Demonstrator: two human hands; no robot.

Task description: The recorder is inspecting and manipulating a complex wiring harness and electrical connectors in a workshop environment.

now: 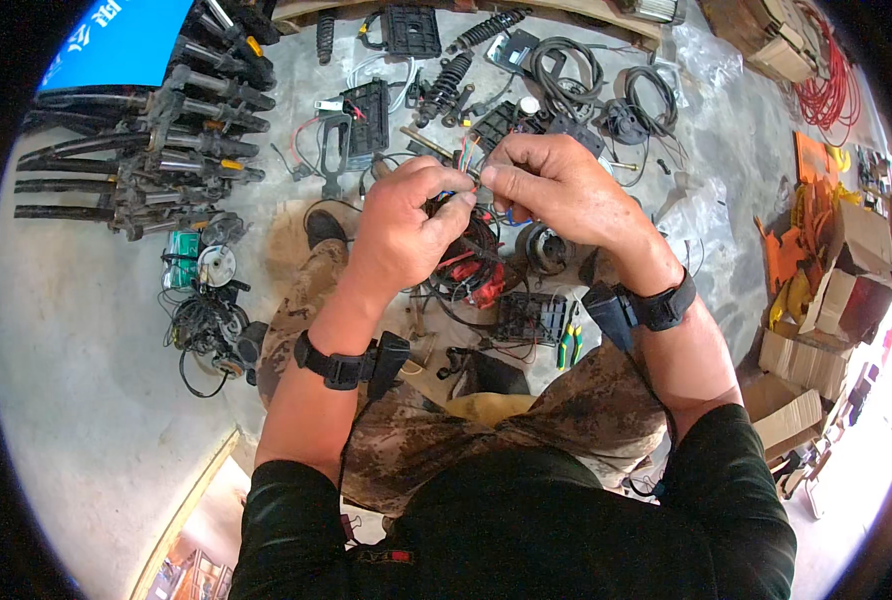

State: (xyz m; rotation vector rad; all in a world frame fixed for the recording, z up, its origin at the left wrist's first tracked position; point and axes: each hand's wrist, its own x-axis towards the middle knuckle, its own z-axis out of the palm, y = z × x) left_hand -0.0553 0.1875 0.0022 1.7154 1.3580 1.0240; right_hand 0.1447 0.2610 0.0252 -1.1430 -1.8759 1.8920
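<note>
My left hand [409, 215] and my right hand [558, 190] meet in front of me, fingertips almost touching. Both pinch thin coloured wires [467, 152], whose loose ends stick up between the hands. Exactly where each wire passes is hidden by the fingers. Below them on the floor lies a tangled bundle of black and red cables [473, 258]. A round dark metal part [546, 248] sits under my right hand. Closer to my lap are a black ribbed plastic tray [531, 318] and pliers with green and yellow handles [570, 338].
Shock absorbers [448, 82], coiled black cables [566, 75] and black plastic boxes [366, 118] lie ahead on the floor. Several front forks [181, 130] are stacked at left, above a wired motor-like assembly [211, 320]. Cardboard boxes [856, 265] and orange parts [788, 255] stand at right.
</note>
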